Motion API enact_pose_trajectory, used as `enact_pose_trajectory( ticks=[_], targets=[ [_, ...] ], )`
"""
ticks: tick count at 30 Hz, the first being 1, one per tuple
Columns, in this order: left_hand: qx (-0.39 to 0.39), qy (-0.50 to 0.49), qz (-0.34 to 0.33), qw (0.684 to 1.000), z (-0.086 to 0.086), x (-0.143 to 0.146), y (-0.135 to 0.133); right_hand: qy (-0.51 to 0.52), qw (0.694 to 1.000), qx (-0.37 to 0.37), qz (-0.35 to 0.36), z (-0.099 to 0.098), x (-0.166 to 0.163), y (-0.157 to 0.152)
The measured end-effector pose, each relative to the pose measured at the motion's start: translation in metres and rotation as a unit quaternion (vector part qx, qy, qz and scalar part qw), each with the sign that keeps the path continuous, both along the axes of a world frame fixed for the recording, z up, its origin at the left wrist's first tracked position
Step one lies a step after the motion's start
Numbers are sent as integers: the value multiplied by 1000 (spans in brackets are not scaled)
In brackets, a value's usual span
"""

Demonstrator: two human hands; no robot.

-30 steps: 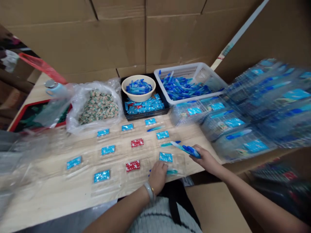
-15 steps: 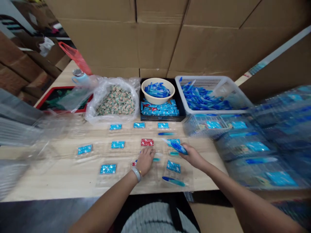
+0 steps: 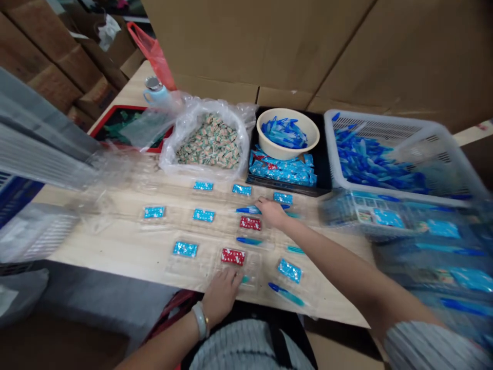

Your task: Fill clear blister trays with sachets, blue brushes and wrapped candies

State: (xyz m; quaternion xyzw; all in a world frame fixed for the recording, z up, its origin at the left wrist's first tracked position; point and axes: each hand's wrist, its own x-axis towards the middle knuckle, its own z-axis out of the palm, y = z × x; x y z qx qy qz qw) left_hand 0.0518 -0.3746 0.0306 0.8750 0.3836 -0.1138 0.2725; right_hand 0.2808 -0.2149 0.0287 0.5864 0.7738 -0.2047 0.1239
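Observation:
My left hand (image 3: 222, 292) lies over a clear plastic tray (image 3: 252, 264) at the table's near edge, its fingers spread over a pen whose teal end (image 3: 245, 279) shows beside them. Just beyond the fingertips is a red packet (image 3: 233, 256) in the same tray. My right hand (image 3: 271, 211) is closed around blue pens (image 3: 249, 209), whose ends stick out on both sides; their number is hidden. It is above the trays, between a blue packet (image 3: 283, 198) and another red packet (image 3: 250, 223). Other trays hold a blue-teal pen (image 3: 285, 294) and a blue packet (image 3: 289, 270).
At the back stand a plastic-lined container of small wrapped pieces (image 3: 210, 141), a cream bowl (image 3: 262, 136) of pens on a black tray (image 3: 327, 177), and a white basket (image 3: 408, 121) of pens. Filled clear packs (image 3: 442, 252) are stacked at right. A blue mug (image 3: 156, 92) stands back left.
The view has turned, shifting the table contents. My right hand has moved farther forward over the back trays with the pens. My left hand has drawn back toward the near edge.

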Motion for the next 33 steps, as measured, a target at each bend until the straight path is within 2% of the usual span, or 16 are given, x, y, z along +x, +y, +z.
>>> enact_pose_trajectory(
  ticks=[5,9,12,14,17,21,24,26,28,29,31,33],
  targets=[
    [50,-54,-94,993,-16,13,5,-13,999,3,-39,15,3,-17],
    [109,-109,-126,980,-22,-2,-1,15,999,-12,-29,24,9,-50],
    [149,-121,-129,973,-24,-23,-11,29,997,-17,-63,22,12,-80],
    [166,-143,-157,963,-28,-34,-16,43,996,-12,-78,18,10,-97],
    [192,-198,-185,943,-37,-40,-18,55,997,-10,-51,11,2,-112],
    [182,-228,-188,938,-45,-41,-17,14,1000,-20,-15,3,-7,-118],
    [131,-251,-179,942,-38,-42,-16,13,999,-19,-24,3,-8,-119],
    [76,-277,-97,953,-27,-37,-15,58,996,-10,-64,6,-11,-119],
    [-2,-310,89,946,-12,-26,-9,154,981,-12,-116,12,-22,-116],
    [-50,-332,202,920,-5,-19,-5,216,967,-29,-133,15,-32,-114],
    [-157,-392,388,819,7,-7,8,337,927,-96,-132,22,-58,-108],
    [-243,-453,494,701,14,-6,25,418,887,-165,-107,28,-86,-100]
  ],
)
